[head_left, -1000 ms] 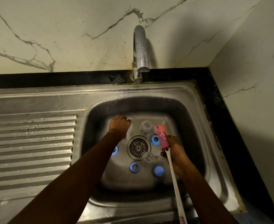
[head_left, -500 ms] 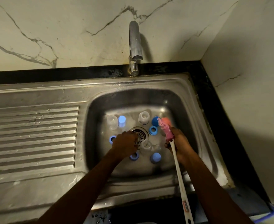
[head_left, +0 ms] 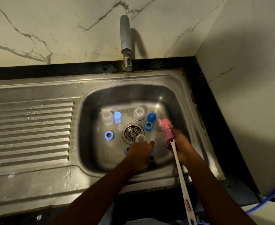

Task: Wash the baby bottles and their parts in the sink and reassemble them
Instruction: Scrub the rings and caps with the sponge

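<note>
Sink (head_left: 149,78) basin. The right hand (head_left: 179,144) grips the brush (head_left: 179,169) handle. The left hand (head_left: 140,152) covers a blue cap (head_left: 153,153); its grip cannot be told. Bottles (head_left: 107,118) and rings (head_left: 108,135) lie around the drain (head_left: 132,133).

Steel sink (head_left: 91,111) with clear bottles (head_left: 107,118), blue rings (head_left: 108,135) and caps (head_left: 151,116) around its drain (head_left: 132,133)
</note>
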